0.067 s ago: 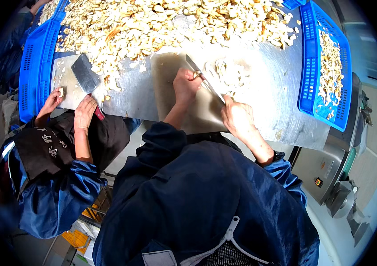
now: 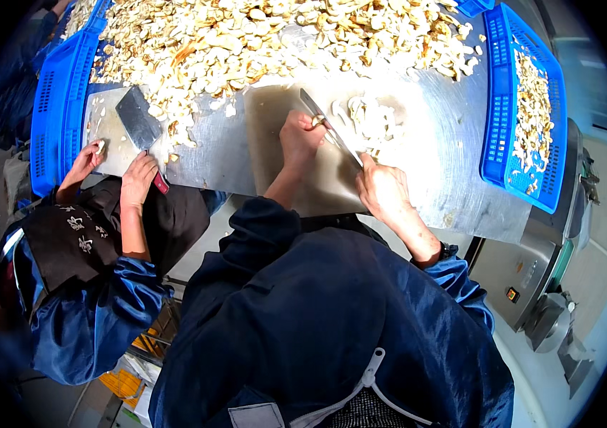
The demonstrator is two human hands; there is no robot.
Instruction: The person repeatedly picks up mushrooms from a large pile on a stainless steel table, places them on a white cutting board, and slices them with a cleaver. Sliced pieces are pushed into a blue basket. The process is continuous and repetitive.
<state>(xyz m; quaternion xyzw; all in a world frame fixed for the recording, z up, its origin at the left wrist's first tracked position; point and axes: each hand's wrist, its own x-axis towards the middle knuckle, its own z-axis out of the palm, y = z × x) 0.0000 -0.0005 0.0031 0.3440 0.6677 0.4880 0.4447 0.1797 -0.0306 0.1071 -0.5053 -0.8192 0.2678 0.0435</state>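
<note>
Right hand [image 2: 387, 192] grips a thin, straight metal knife [image 2: 338, 136] mid-frame — left hand [image 2: 301, 137] pinches a small pale chunk [image 2: 317, 120] right beside it, over a smooth cream board [image 2: 266, 153].

Two bare hands belong to the wearer, one left hand [image 2: 302, 137] and one right hand [image 2: 383, 189]; the nearer co-worker shows two hands [image 2: 138, 182] as well. Two blades: a slim knife [image 2: 344, 144] and a broad cleaver [image 2: 137, 118]. Two cutting boards [image 2: 267, 128], one desk [image 2: 453, 135]. At least three blue baskets [image 2: 497, 93] (those at left overlap, blurring the count). The pale pieces [image 2: 282, 43] are uncountable.
</note>
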